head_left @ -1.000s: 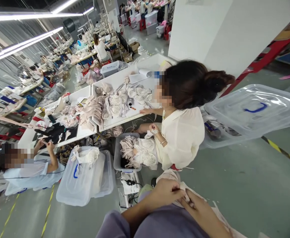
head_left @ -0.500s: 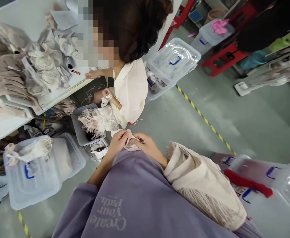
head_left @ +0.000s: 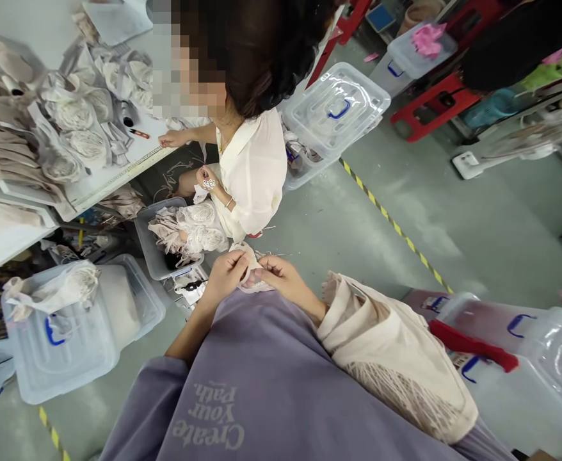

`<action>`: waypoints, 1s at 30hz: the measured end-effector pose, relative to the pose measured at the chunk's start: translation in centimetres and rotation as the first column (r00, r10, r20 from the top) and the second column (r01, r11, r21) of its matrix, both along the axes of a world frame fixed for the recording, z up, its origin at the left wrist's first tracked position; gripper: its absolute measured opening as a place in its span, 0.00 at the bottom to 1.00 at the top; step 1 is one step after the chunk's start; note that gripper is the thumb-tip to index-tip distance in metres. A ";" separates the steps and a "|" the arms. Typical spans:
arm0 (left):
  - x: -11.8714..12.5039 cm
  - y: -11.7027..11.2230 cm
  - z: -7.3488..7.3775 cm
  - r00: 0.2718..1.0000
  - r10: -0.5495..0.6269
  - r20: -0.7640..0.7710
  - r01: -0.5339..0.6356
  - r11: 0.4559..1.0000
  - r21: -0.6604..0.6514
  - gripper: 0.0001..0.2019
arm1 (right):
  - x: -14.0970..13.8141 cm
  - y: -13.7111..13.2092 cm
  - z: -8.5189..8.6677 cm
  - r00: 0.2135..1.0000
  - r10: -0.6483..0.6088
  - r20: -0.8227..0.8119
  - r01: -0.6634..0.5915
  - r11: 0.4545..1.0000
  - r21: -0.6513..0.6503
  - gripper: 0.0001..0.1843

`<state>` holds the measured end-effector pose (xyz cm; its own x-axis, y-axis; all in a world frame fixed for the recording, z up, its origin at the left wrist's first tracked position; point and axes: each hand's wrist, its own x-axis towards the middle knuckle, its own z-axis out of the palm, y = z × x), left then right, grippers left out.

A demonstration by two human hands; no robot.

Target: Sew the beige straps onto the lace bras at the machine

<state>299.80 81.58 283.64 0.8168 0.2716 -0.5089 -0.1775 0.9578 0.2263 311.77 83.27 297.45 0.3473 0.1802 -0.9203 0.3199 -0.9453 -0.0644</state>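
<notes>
In front of my purple top, my left hand (head_left: 228, 274) is closed on one side of a pale pink garment piece (head_left: 250, 282) with thin edges. My right hand (head_left: 281, 276) pinches its other side, thumb towards the left hand. The cloth is stretched between both hands, and part of it is hidden by the fingers. Over my right forearm hangs a bundle of cream cloth (head_left: 386, 352) with many layered edges. Just beyond the left hand stands a grey bin (head_left: 153, 259) holding pale bras (head_left: 199, 224).
A co-worker in a cream blouse (head_left: 252, 173) sits ahead at a white table (head_left: 103, 192) piled with bras (head_left: 82, 121). Lidded clear boxes stand at left (head_left: 64, 365), behind the co-worker (head_left: 338, 115) and at right (head_left: 516, 384). Yellow-black tape (head_left: 396, 227) marks the floor.
The view has shifted slightly, and the surroundings sit a little further left and up. Both hands keep their hold on the pink piece, whose far end has shifted slightly.
</notes>
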 end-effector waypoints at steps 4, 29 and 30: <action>-0.6 1.1 0.4 1.000 -0.014 -0.015 0.015 0.999 0.040 0.21 | -0.2 0.3 0.0 0.994 -0.091 -0.068 0.089 0.996 -0.021 0.16; -0.9 2.1 0.2 0.998 -0.025 -0.051 0.031 0.991 0.127 0.20 | -0.5 1.3 -0.3 0.998 -0.057 -0.010 0.057 0.998 -0.034 0.17; -0.9 2.1 0.3 0.998 -0.022 -0.065 0.030 0.991 0.130 0.20 | -0.5 1.3 -0.3 0.998 -0.054 -0.015 0.053 0.998 -0.043 0.16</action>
